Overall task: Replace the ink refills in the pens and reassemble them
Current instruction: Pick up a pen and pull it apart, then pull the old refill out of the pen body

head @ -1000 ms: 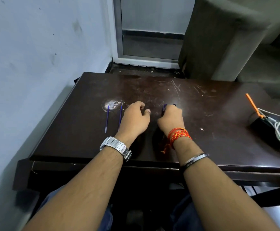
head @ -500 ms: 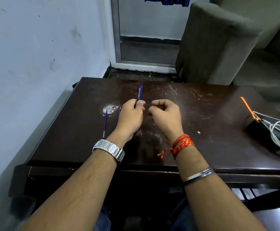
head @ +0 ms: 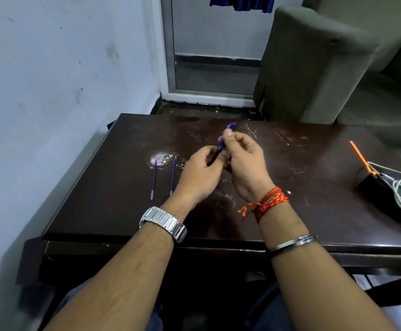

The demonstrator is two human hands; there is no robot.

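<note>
Blue pen (head: 225, 137) held by both hands mid-table (head: 314, 211), edges well clear.

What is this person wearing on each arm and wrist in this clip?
Both forearms are bare, with no sleeves in view. The left wrist carries a silver metal link watch. The right wrist has red-and-yellow threads wound around it with loose ends, and further up the forearm a thin silver bangle.
</note>
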